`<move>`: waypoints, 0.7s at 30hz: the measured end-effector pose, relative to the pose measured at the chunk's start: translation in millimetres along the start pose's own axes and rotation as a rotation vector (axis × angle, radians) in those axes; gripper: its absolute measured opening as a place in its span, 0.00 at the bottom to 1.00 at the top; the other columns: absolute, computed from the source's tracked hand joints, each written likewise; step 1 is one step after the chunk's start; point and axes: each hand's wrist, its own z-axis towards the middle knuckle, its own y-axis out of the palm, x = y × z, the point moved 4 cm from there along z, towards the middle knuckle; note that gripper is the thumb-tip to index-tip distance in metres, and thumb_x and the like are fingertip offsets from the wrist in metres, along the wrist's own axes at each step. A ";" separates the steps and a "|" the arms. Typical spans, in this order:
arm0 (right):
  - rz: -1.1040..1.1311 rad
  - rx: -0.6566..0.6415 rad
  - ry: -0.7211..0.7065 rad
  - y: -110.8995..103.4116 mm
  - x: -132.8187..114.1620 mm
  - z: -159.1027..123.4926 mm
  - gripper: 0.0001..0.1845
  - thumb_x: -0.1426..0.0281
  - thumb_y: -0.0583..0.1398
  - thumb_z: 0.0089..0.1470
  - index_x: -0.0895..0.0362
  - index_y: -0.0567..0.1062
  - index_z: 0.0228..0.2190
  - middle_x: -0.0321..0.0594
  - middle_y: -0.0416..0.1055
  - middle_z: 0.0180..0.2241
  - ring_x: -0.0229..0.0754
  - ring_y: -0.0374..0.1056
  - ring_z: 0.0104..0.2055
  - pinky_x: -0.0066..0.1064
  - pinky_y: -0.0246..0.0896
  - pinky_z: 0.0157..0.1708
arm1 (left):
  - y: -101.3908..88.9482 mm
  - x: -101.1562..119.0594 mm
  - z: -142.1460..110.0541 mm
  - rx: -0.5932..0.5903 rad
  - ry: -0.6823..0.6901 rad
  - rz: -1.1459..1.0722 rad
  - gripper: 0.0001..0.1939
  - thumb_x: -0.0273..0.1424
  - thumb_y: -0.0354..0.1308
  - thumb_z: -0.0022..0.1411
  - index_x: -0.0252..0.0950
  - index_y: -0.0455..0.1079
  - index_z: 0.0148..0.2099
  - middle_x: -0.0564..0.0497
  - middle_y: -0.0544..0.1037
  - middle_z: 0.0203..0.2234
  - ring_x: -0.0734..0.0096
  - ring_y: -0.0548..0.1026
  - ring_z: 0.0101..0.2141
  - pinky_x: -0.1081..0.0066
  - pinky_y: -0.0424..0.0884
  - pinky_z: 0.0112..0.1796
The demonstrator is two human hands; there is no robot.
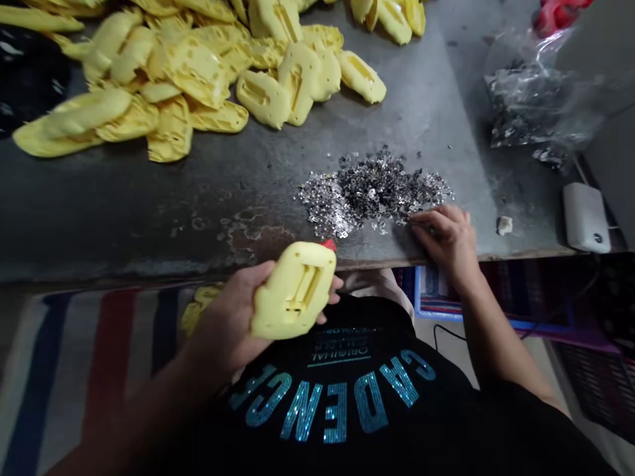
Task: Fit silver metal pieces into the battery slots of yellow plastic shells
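A yellow plastic casing lies in my left hand, its recessed slot facing up and a small red part showing at its top corner. The fingers of that hand wrap around it, just in front of the table edge. My right hand rests at the table's front edge, thumb and fingertips pinched together beside a heap of small metal pieces. Whatever is between those fingertips is too small to make out.
Many yellow casings are piled along the back left of the grey table. At the right are a clear plastic bag of metal pieces, a red object, a white device and a small whitish lump.
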 end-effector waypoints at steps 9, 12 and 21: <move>-0.085 -0.037 -0.144 19.6 -15.7 13.8 0.07 0.64 0.65 0.77 0.48 0.86 0.45 0.40 0.83 0.42 0.53 0.73 0.48 0.46 0.58 0.51 | 18.7 -7.1 18.9 -0.045 -0.095 -0.136 0.31 0.55 0.62 0.81 0.37 0.85 0.67 0.40 0.92 0.59 0.42 0.89 0.59 0.51 0.90 0.51; -0.002 -0.082 -0.199 11.6 -18.5 4.6 0.08 0.65 0.65 0.77 0.48 0.86 0.45 0.39 0.84 0.41 0.51 0.74 0.47 0.44 0.58 0.49 | 19.4 -9.9 22.0 -0.092 -0.091 -0.148 0.32 0.58 0.66 0.78 0.37 0.86 0.66 0.41 0.92 0.57 0.43 0.90 0.57 0.54 0.91 0.48; 0.101 -0.098 -0.038 3.4 -9.5 -9.0 0.06 0.62 0.70 0.72 0.48 0.88 0.47 0.43 0.84 0.44 0.55 0.77 0.49 0.48 0.68 0.52 | 25.0 -10.5 28.6 -0.067 -0.104 -0.204 0.33 0.55 0.65 0.79 0.34 0.82 0.69 0.34 0.92 0.56 0.45 0.92 0.50 0.54 0.92 0.45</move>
